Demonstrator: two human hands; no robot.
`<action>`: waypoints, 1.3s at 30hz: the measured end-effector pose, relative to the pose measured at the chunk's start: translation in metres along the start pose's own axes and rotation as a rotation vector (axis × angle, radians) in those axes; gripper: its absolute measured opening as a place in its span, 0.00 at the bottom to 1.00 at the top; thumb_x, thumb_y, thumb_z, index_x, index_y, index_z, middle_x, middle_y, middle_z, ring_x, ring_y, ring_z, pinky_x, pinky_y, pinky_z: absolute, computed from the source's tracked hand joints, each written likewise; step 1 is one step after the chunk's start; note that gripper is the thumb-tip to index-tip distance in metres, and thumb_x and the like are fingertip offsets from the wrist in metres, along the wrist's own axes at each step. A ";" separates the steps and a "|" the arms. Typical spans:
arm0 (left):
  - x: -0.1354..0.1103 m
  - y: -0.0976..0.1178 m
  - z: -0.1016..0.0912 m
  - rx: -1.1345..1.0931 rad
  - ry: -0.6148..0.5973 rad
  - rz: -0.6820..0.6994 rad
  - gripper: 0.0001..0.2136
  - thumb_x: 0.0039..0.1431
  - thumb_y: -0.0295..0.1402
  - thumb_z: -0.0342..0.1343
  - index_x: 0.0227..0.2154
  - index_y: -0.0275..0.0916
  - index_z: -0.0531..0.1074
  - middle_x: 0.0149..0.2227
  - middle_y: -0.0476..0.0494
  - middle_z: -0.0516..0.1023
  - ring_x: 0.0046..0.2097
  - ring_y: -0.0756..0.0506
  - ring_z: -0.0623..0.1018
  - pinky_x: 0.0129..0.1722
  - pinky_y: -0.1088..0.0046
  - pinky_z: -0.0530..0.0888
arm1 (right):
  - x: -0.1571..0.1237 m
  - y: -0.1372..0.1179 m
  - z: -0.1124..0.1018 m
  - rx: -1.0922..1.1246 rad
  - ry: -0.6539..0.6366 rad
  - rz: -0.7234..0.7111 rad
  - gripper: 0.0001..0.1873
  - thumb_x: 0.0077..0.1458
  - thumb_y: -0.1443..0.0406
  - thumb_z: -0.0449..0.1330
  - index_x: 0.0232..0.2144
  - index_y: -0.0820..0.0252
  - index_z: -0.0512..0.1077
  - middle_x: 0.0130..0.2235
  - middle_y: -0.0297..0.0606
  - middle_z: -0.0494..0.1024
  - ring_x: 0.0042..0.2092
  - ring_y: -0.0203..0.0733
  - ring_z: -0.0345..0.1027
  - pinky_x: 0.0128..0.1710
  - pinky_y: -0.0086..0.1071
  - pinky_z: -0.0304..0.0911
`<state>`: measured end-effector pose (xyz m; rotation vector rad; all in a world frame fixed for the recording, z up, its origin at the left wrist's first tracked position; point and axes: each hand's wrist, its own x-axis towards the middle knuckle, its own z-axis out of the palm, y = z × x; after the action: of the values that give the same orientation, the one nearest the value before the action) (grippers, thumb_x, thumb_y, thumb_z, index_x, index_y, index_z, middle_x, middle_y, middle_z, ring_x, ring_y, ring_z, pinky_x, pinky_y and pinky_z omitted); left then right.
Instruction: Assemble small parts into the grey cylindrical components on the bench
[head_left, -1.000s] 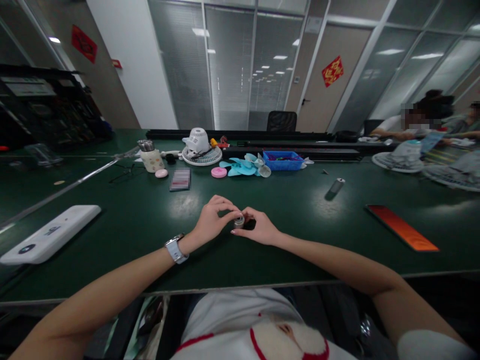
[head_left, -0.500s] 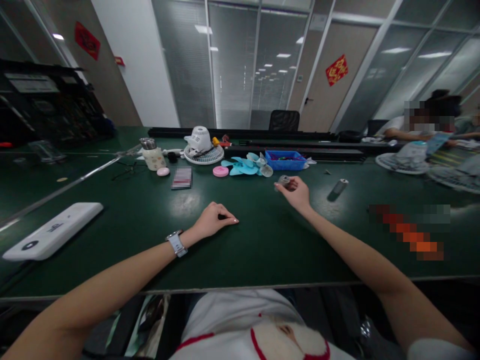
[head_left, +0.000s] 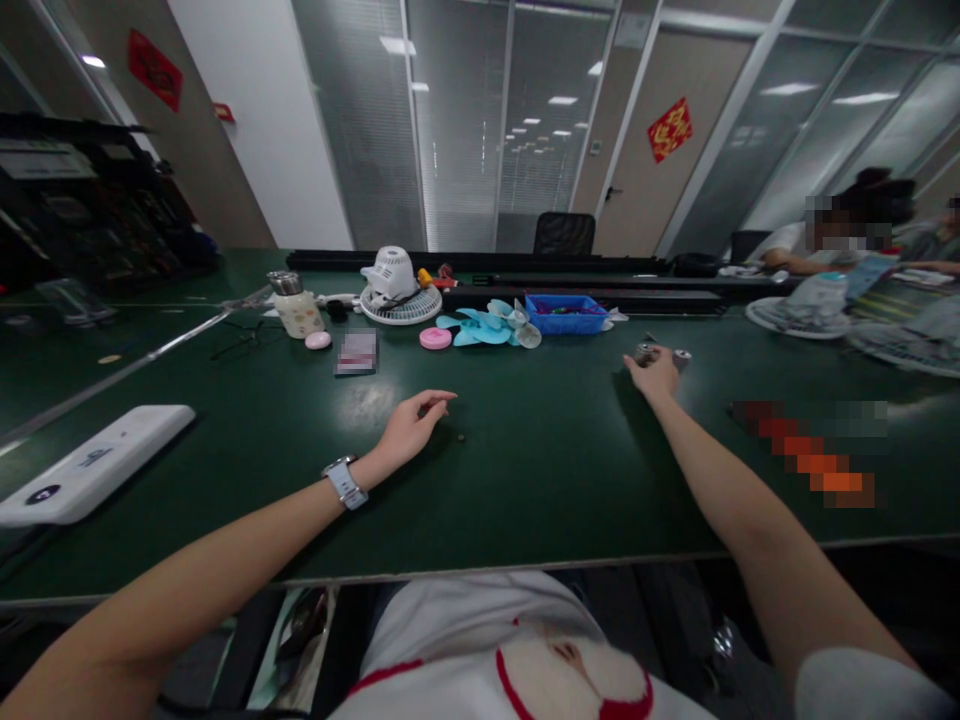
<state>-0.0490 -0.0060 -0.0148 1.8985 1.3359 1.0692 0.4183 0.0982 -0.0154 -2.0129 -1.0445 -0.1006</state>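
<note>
My left hand (head_left: pixel 411 428), with a light-strapped watch at its wrist, is over the table left of the middle. Its fingers and thumb are loosely apart and nothing shows between them. A tiny dark piece (head_left: pixel 461 437), too small to name, lies just right of those fingers. Farther right, my right hand (head_left: pixel 657 376) is closed around a small grey metal cylinder (head_left: pixel 644 353) whose round end shows between thumb and fingers. A second metal cylinder (head_left: pixel 682 357) stands right beside that hand, partly hidden by it.
Along the back of the green table (head_left: pixel 540 480) are a white fan housing (head_left: pixel 391 278), pale blue fan blades (head_left: pixel 480 325), a pink round piece (head_left: pixel 435 338), a blue basket (head_left: pixel 566 314) and a bottle (head_left: pixel 296 305). A white power strip (head_left: pixel 105 460) lies left. Another person (head_left: pixel 795 245) sits far right.
My right hand has moved right with its metal cylinder, up beside the standing one. My left fingers have drawn away and come apart, and the tiny dark piece now shows on the table.
</note>
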 end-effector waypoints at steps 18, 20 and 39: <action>0.002 -0.002 0.003 -0.139 0.120 -0.056 0.13 0.59 0.34 0.47 0.40 0.38 0.75 0.31 0.47 0.77 0.36 0.45 0.76 0.39 0.69 0.71 | -0.228 -0.134 -0.027 0.281 -0.899 -1.417 0.22 0.67 0.63 0.52 0.61 0.56 0.66 0.61 0.42 0.70 0.63 0.43 0.62 0.61 0.42 0.58; 0.002 -0.003 0.004 -0.141 0.116 -0.056 0.13 0.59 0.35 0.48 0.40 0.38 0.75 0.31 0.47 0.77 0.36 0.45 0.76 0.39 0.69 0.71 | -0.227 -0.132 -0.025 0.301 -0.868 -1.364 0.18 0.66 0.63 0.55 0.56 0.54 0.72 0.55 0.39 0.76 0.59 0.43 0.68 0.58 0.40 0.62; 0.002 -0.004 0.004 -0.147 0.043 -0.026 0.13 0.60 0.36 0.49 0.41 0.38 0.75 0.31 0.47 0.76 0.34 0.47 0.76 0.37 0.70 0.72 | 0.002 -0.028 -0.044 -0.254 0.045 -0.322 0.17 0.63 0.60 0.52 0.46 0.59 0.78 0.44 0.49 0.80 0.43 0.51 0.72 0.42 0.40 0.62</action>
<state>-0.0472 -0.0029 -0.0192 1.7555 1.2658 1.1676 0.4126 0.0764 0.0324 -2.0360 -1.3762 -0.4668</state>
